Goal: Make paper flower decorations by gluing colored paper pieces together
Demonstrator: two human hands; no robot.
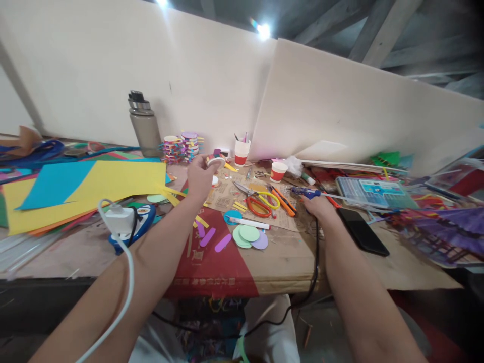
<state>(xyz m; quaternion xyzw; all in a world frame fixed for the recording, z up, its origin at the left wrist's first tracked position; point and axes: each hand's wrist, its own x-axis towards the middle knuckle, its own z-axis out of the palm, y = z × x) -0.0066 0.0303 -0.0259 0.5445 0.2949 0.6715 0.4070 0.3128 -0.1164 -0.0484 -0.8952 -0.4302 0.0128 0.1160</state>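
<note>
My left hand (199,177) is closed on a small paper cup (216,161) with a white round end and purple and yellow paper bits on it. My right hand (316,205) wraps the handle of a blue hot glue gun (304,192), its nozzle pointing left and a glue stick out of the back; a black cord hangs from it. Between the hands lie orange-handled scissors (258,205), yellow-handled scissors (269,198), orange craft knives (284,200) and a white marker (249,223). Green paper circles (248,234) and purple paper strips (223,243) lie nearer me.
At the back stand a grey bottle (145,126), two strip-covered cup stacks (190,146), a pen cup (242,151) and a red-white cup (278,172). Coloured sheets (124,179) and a white plug (120,220) on a cable lie left. A phone (361,231) and clear case (374,190) lie right.
</note>
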